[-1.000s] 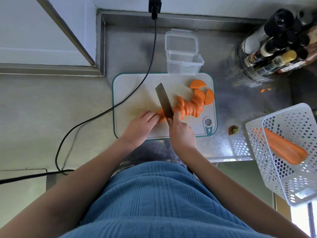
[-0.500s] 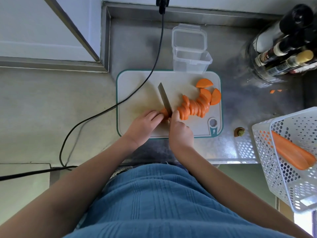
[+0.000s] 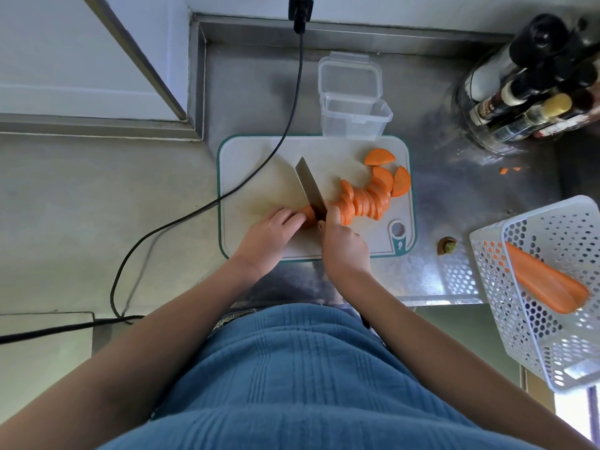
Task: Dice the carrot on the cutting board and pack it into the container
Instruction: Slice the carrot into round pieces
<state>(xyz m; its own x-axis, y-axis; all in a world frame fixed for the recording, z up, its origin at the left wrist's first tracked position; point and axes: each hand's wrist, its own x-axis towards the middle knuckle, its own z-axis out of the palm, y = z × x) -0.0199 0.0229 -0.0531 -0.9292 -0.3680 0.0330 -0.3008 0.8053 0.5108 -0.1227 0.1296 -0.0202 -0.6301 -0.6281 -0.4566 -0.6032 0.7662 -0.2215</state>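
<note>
Right hand: nearest edge of the cutting board; fingers clamped on the handle of the knife, forefinger lying along the blade.
Left hand: just left of the knife; curled fingers press on the carrot stub.
Change: since a second ago the blade has stepped left, the stub is shorter and the row longer.
Carrot slices: half-moons fanned right of the blade, on the board.
Meaning: slicing seems nearly done; dicing and packing are not begun.
Container: beyond the board's far edge, open, empty.
Basket: right of the board, holding another carrot piece.
</note>
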